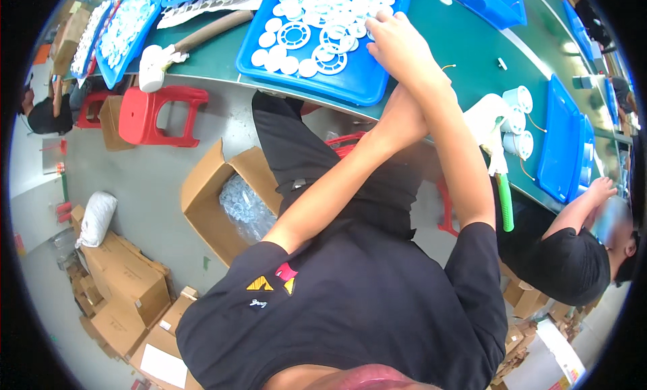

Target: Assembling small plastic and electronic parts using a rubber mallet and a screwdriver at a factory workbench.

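My right hand [397, 45] reaches over the right side of a blue tray [364, 83] on the green table. Its fingers are bent together at the edge of a heap of white plastic discs [306, 12]; whether they pinch a piece is hidden. White slotted rings [294, 35] lie among the small discs near the tray's front. My left forearm passes beneath my right one, so the arms cross at the wrists. Most of my left hand [411, 110] is covered by the right forearm, its fingers out of sight at the table's front edge.
A mallet with a cloth-wrapped head [153, 68] lies left of the tray. Right of it are white cylindrical parts [517, 120] with wires and a green-handled tool [505, 201]. Red stools [155, 113] and an open carton [202, 188] stand below; a co-worker [573, 262] sits at right.
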`<state>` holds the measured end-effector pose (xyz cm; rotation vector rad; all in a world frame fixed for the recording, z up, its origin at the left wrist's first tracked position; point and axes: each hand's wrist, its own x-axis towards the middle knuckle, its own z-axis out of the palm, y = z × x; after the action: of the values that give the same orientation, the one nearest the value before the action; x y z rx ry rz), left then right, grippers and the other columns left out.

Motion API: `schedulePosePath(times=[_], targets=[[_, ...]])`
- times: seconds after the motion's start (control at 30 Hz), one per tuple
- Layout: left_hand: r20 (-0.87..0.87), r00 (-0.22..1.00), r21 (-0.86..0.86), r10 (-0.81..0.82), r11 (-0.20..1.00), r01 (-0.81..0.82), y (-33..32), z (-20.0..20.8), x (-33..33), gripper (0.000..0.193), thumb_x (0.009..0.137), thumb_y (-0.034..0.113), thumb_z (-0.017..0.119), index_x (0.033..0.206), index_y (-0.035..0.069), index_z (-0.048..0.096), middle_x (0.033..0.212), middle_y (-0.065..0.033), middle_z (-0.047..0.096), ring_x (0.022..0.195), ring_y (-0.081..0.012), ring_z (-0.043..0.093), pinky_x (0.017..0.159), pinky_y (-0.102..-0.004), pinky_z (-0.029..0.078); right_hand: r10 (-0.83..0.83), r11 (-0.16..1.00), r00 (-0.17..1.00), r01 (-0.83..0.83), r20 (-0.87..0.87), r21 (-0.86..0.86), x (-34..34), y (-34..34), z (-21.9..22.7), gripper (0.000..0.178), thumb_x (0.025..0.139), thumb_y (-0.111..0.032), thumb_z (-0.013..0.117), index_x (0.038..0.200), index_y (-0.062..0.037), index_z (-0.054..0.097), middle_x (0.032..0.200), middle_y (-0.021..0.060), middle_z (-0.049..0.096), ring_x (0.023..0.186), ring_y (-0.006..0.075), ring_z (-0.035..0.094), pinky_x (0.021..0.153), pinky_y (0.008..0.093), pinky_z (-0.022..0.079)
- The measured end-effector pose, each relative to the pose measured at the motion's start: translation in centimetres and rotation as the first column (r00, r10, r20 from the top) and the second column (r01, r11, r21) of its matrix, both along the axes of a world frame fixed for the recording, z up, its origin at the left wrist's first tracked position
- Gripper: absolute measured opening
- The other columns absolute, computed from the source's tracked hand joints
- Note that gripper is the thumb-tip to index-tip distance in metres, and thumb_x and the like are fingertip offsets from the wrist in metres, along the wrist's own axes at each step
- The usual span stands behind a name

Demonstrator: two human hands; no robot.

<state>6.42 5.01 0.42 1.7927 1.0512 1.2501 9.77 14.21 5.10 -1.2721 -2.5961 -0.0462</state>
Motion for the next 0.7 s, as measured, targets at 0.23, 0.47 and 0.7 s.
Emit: schedulePosePath(times=[0.23, 0.47, 0.7], targets=[[-0.042, 0.995, -0.025, -0.087, 0.996, 0.086, 0.4, 0.2, -0.9, 0.066, 0.084, 0.023, 0.084, 0.138, -0.001, 0.055, 0.138, -0.0239, 0.060, 0.130, -0.0414, 0.056, 0.109, -0.0487, 0.045, 0.052, 0.998, 0.986, -0.054, -0.157, -0.012, 1.3, 0.4, 0.8, 0.022, 0.094, -0.009, 0.070, 0.115, -0.0026, 0.072, 0.114, 0.0167, 0.065, 0.106, 0.0325, 0.068, 0.092, 0.0433, 0.056], [-0.167, 0.983, 0.088, 0.080, 0.994, -0.066, -0.5, -0.3, -0.5, 0.068, 0.077, 0.026, 0.092, 0.128, -0.002, 0.057, 0.123, -0.0204, 0.056, 0.116, -0.0385, 0.057, 0.100, -0.0460, 0.050, -0.354, 0.853, 0.786, 0.048, -0.508, -0.520, 12.7, -6.8, 5.7, 0.019, 0.100, -0.015, 0.070, 0.113, -0.0015, 0.075, 0.092, 0.0092, 0.066, 0.072, 0.0139, 0.065, 0.068, 0.0290, 0.053], [-0.173, 0.982, 0.073, 0.069, 0.996, -0.057, -0.5, 0.3, -0.3, 0.065, 0.075, 0.021, 0.092, 0.127, -0.002, 0.061, 0.121, -0.0194, 0.056, 0.116, -0.0379, 0.058, 0.100, -0.0454, 0.051, -0.350, 0.859, 0.795, 0.061, -0.495, -0.509, 14.1, -8.6, 3.5, 0.019, 0.100, -0.012, 0.070, 0.116, -0.0063, 0.077, 0.096, 0.0054, 0.061, 0.072, 0.0133, 0.061, 0.064, 0.0289, 0.050]])
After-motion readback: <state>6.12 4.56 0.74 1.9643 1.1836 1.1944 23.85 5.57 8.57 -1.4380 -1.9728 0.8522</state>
